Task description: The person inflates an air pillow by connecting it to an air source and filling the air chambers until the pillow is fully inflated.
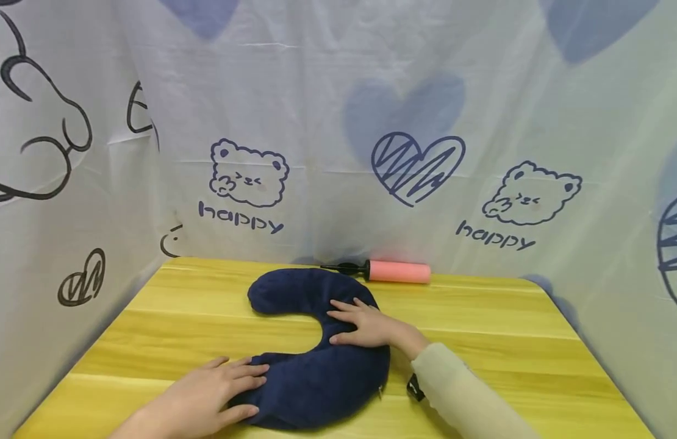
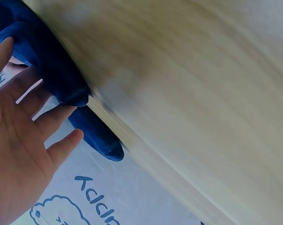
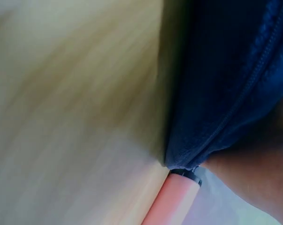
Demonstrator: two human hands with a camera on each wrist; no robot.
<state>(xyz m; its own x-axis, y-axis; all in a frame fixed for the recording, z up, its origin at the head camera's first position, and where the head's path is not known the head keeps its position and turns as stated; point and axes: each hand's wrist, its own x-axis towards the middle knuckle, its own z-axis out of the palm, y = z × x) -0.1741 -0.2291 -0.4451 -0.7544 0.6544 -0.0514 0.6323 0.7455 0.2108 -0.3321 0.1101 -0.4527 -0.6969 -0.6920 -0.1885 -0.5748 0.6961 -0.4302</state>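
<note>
A dark blue U-shaped neck pillow [image 1: 344, 378] lies on the wooden table, its opening facing left in the head view. The left hand [image 1: 220, 390] rests with spread fingers on the pillow's near end. On the pillow's curved middle lies the right hand [image 1: 366, 326], palm down with fingers extended. In the left wrist view, the left hand [image 2: 24, 136] has its fingers against the blue fabric [image 2: 52, 61]. A zipper seam runs along the pillow's side [image 3: 225, 108] in the right wrist view, with part of the right hand [image 3: 249, 178] beside it.
A pink hand pump [image 1: 399, 272] with a black end lies at the table's back edge, just behind the pillow. White curtains [image 1: 327, 122] printed with hearts and bears hang behind and beside the yellow wood-grain table [image 1: 481, 311]. A small black object [image 1: 415, 388] shows at the right sleeve.
</note>
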